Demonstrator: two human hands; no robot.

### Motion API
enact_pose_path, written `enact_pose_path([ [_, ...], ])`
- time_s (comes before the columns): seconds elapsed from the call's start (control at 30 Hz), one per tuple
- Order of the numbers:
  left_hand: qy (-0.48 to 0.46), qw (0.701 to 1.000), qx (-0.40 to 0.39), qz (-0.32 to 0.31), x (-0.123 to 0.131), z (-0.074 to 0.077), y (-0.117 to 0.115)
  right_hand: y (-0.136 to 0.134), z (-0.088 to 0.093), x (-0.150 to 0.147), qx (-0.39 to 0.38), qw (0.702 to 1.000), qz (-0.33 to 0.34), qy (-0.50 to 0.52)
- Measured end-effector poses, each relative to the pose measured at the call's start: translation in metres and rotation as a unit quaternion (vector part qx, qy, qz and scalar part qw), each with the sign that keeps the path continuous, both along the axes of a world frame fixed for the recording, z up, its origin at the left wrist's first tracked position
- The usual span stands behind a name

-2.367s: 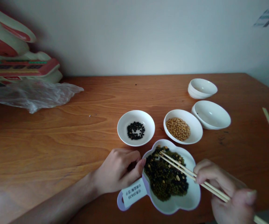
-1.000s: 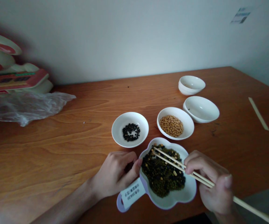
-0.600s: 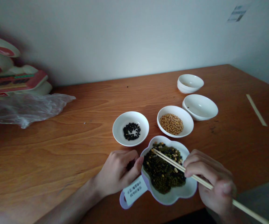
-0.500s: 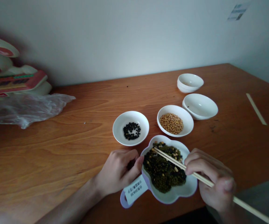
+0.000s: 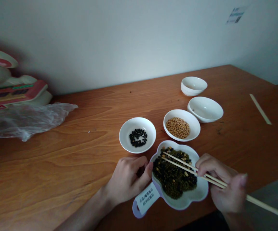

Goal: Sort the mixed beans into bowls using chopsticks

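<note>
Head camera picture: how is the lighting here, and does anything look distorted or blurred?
In the head view, the light is dim and soft with no harsh glare; a dark shadow falls on the wall behind the stacked packaging; the wooden table looks tilted and stretched by the wide lens; the right hand looks slightly soft.

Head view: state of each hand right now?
Left hand: curled against the dish rim, grip unclear.
Right hand: closed, holding chopsticks.

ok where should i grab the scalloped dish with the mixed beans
Take the scalloped white dish by its labelled handle, from the near side: it juts out free of beans, while the chopsticks lie across them and the right hand sits at the other rim.
</note>
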State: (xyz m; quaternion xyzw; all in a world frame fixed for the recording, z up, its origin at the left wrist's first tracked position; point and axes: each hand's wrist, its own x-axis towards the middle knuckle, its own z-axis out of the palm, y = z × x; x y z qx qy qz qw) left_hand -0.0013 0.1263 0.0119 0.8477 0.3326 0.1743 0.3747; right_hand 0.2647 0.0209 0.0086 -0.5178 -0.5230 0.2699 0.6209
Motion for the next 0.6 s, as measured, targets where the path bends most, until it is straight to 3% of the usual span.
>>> enact_pose_path([
  [0.6, 0.006, 1.0, -0.005, 0.002, -0.0003, 0.0012, -0.0006, -0.0029, -0.0068, 0.0019, 0.047, 0.997, 0.008, 0.06],
])
